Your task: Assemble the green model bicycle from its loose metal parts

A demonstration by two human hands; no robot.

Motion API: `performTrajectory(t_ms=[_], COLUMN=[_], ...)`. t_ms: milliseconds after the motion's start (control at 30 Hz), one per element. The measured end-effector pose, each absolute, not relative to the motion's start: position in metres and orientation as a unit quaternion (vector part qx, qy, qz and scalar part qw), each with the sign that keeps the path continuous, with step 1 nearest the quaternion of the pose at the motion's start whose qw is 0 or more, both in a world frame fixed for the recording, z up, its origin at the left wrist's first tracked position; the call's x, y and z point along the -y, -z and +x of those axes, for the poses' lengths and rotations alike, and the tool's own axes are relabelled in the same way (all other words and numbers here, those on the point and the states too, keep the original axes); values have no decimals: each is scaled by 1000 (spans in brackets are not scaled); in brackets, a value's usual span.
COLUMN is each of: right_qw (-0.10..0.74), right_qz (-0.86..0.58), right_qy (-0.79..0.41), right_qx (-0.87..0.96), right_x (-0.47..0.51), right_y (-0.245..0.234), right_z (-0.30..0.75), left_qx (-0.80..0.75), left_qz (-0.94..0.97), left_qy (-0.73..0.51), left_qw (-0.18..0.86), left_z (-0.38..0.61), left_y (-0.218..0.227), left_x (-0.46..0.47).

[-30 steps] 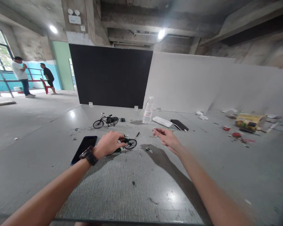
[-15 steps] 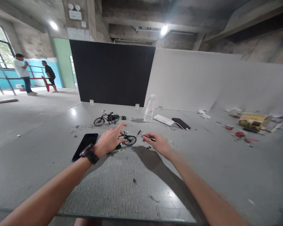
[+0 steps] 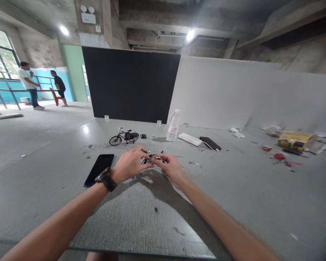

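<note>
A small dark green model bicycle (image 3: 147, 160) is between my hands, mostly hidden by the fingers. My left hand (image 3: 130, 163), with a black watch on its wrist, has thumb and index finger closed around part of it. From the other side, my right hand (image 3: 172, 168) pinches a thin, shiny metal piece (image 3: 159, 158) against the bicycle; its exact kind is too small to make out. Beyond the hands stands a finished-looking black model bicycle (image 3: 124, 137), upright, with a small dark part (image 3: 143, 136) beside it.
A phone (image 3: 100, 169) lies by my left wrist. Behind are a water bottle (image 3: 173, 125), a white case (image 3: 190, 139) and a dark power bank (image 3: 210, 143). A thin metal bit (image 3: 195, 164) lies right of my hand. Far right are a yellow package (image 3: 296, 140) and red scraps (image 3: 279, 156).
My right hand has moved left with the metal piece, up to the green bicycle. My left fingers, spread before, have closed in on the bicycle.
</note>
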State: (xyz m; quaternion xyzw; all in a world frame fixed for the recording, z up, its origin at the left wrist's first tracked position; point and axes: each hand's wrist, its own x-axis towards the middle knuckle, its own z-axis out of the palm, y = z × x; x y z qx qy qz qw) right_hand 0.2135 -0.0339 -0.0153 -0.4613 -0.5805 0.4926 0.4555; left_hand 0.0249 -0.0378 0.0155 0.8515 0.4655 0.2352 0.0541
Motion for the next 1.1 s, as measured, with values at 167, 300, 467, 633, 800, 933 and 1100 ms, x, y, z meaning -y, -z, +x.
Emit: performTrajectory(t_ms=[167,300,467,633,800,933,1100], right_qw=[420,346,179,147,289,423,451], right_qz=[-466,-504,-505,-498,-488,-451,-423], right_qy=[-388,-186,-151,-107,-157,-219,-232], right_qx=[675,769,830,848,808,755,751], right_x=[29,20,12,12,25,34,36], right_y=[-1,-12,6,14,3,-2,0], right_z=[240,289,315,307,282,253,243], left_qx=[-462,-463,-454,-443,-429,-421,-409], left_qz=[848,841,843,843,840,840,844], left_qy=[-253,-268,-275,-287,-310,-316,-319], left_qw=[61,77,88,104,121,130,136], left_z=[22,19,17,17,19,22,22], left_y=[-12,-11,-11,-9,-10,-10,-10], left_x=[32,27,27,24,23,25,25])
